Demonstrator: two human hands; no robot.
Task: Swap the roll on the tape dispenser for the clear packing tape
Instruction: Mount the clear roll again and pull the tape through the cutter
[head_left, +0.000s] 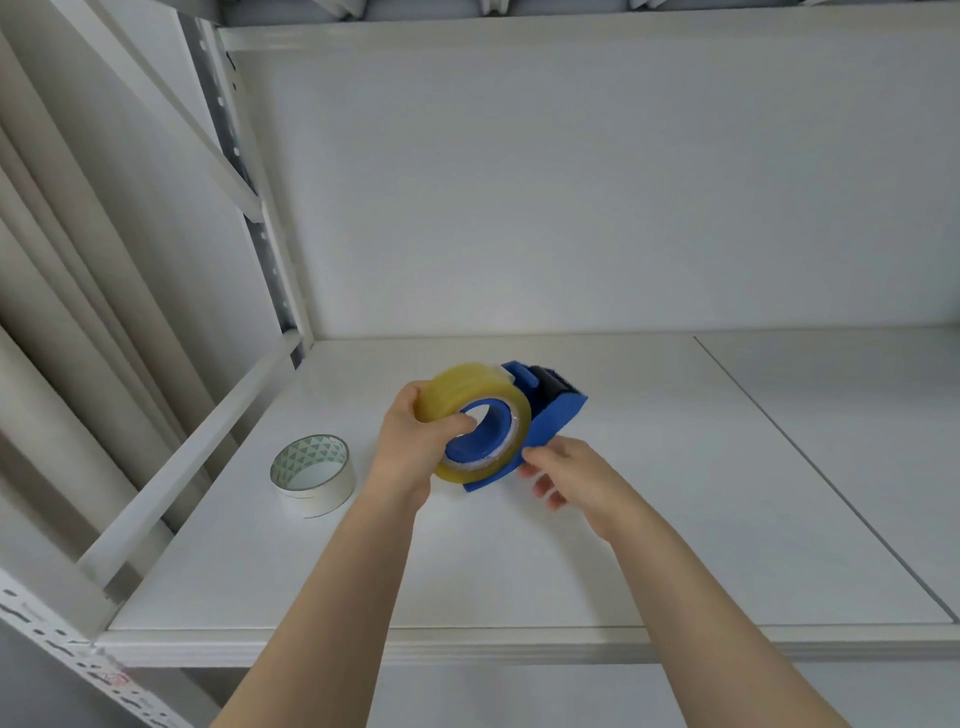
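A blue tape dispenser (558, 410) lies on the white shelf (571, 545), its black roller end pointing away from me. A yellowish clear packing tape roll (467, 387) sits around the dispenser's blue hub. My left hand (415, 441) grips this roll, thumb hooked into the hub opening and fingers over the outer rim. My right hand (566, 470) pinches the dispenser's near blue edge, its other fingers curled beneath. A white tape roll (314, 475) with a green triangle-patterned core lies flat on the shelf to the left, apart from both hands.
The shelf has a white back wall (571, 208) and a perforated metal upright (249, 197) at the left rear. A white rail (192, 457) runs along the shelf's left side. A seam (810, 467) divides the shelf board on the right.
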